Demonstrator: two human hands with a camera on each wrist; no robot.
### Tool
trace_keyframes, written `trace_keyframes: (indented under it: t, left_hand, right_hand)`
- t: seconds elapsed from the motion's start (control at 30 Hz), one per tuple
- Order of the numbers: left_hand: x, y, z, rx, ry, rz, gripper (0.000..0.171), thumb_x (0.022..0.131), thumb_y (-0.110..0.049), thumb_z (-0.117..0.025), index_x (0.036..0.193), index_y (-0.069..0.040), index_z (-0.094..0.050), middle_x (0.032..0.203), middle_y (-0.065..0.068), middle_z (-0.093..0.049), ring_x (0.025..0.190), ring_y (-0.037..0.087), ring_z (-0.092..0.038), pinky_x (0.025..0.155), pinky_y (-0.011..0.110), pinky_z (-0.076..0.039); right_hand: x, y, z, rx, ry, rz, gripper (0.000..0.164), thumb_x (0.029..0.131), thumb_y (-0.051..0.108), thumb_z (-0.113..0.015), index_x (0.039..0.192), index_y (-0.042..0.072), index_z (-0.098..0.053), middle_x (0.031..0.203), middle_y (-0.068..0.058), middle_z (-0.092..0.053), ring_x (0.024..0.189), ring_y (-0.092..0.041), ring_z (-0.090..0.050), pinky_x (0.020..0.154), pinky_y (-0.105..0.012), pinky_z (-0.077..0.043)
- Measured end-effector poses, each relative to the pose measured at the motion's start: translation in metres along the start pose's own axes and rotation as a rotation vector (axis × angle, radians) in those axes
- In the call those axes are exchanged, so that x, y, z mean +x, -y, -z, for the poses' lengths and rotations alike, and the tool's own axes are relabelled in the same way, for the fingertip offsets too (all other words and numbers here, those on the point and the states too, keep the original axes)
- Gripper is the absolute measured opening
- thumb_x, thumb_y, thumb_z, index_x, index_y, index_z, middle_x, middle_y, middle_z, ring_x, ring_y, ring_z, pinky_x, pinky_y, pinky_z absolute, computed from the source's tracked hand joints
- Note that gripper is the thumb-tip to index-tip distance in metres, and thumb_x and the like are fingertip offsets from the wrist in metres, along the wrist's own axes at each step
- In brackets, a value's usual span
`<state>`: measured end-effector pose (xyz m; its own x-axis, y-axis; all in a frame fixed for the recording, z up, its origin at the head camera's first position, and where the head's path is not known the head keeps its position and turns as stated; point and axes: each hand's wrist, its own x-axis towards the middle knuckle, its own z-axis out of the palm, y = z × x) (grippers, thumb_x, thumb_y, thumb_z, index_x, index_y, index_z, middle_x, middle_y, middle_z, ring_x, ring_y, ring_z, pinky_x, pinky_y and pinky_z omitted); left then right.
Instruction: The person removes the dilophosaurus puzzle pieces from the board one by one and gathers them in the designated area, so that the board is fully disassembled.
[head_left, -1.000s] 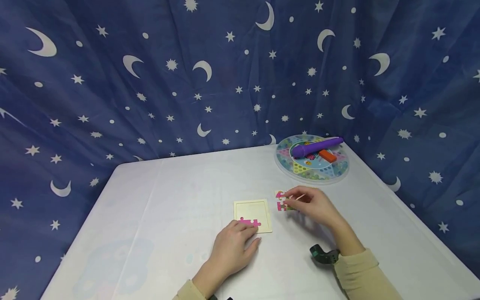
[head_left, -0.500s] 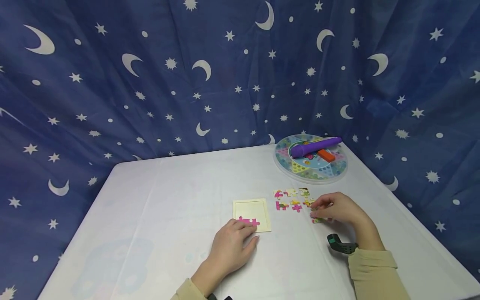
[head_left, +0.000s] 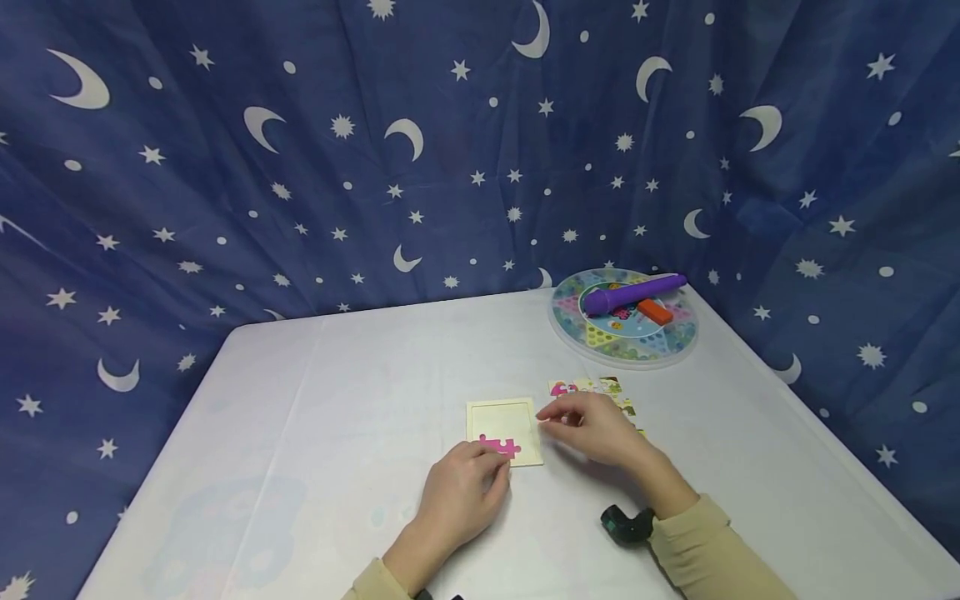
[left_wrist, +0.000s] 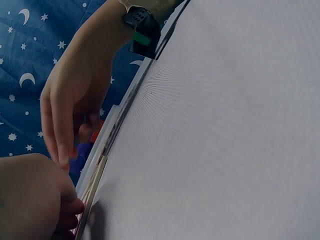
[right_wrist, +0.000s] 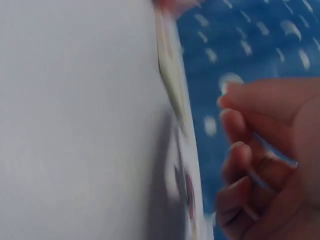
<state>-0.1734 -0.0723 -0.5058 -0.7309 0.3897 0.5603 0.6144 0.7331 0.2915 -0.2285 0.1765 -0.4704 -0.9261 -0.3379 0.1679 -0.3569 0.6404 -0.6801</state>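
Observation:
A shallow, light wooden puzzle tray point(head_left: 501, 415) lies mid-table, with joined pink puzzle pieces point(head_left: 498, 446) along its near side. My left hand point(head_left: 462, 489) rests at the tray's near left corner, bent fingers over the pink pieces. Just off the tray's right side is my right hand point(head_left: 592, 427). In the right wrist view its thumb and index fingertips point(right_wrist: 227, 117) are close together, the other fingers loosely curled, and no piece shows between them. Loose puzzle pieces point(head_left: 610, 384) lie behind and beside the right hand, which hides part of them.
At the table's back right lies a round, colourful game board point(head_left: 588, 346). A purple toy microphone point(head_left: 633, 293) and an orange block point(head_left: 656, 312) lie on it. White cloth covers the table point(head_left: 360, 417), and a blue star-and-moon curtain point(head_left: 450, 150) hangs behind.
My right hand went from the left loose pieces to the right ones, then swung back left to the tray's side. My left hand stays at the tray, its fingers drawn in slightly.

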Motion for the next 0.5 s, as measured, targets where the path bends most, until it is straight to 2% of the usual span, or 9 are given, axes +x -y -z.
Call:
trace_keyframes:
  t: [0.1,0.23,0.4,0.5]
  left_hand:
    - [0.001,-0.001,0.001,-0.003,-0.007,0.012,0.011,0.088,-0.02,-0.076,0.094,-0.013,-0.082,0.092,-0.004,-0.072,0.089,0.015,-0.068,0.078,0.032,-0.059]
    - [0.001,-0.001,0.001,-0.01,-0.011,-0.006,0.01,0.087,-0.016,-0.076,0.094,-0.01,-0.082,0.091,-0.003,-0.075,0.088,0.016,-0.07,0.078,0.032,-0.059]
    - [0.002,0.0,0.001,-0.021,-0.045,-0.049,0.006,0.084,-0.01,-0.075,0.087,-0.009,-0.081,0.082,-0.002,-0.075,0.079,0.014,-0.071,0.072,0.031,-0.059]
    - [0.001,-0.001,0.003,-0.03,-0.036,-0.05,0.006,0.084,-0.009,-0.074,0.086,-0.01,-0.08,0.08,-0.003,-0.074,0.076,0.012,-0.071,0.07,0.03,-0.059]
  right_hand:
    - [0.005,0.009,-0.019,-0.059,0.071,0.094,0.022,0.091,0.024,-0.08,0.111,0.015,-0.08,0.088,0.015,-0.066,0.071,-0.007,-0.054,0.062,-0.026,-0.049]
    - [0.007,0.014,-0.032,-0.138,0.138,0.115,0.031,0.089,0.028,-0.081,0.118,0.016,-0.078,0.089,0.013,-0.061,0.073,-0.008,-0.051,0.064,-0.027,-0.045]
    - [0.007,0.015,-0.037,-0.119,0.144,0.13,0.022,0.09,0.026,-0.081,0.111,0.019,-0.081,0.093,0.014,-0.066,0.077,-0.008,-0.054,0.067,-0.027,-0.047]
    - [0.008,0.017,-0.041,-0.096,0.13,0.112,0.02,0.087,0.026,-0.084,0.106,0.02,-0.081,0.088,0.016,-0.065,0.074,-0.006,-0.053,0.065,-0.026,-0.047]
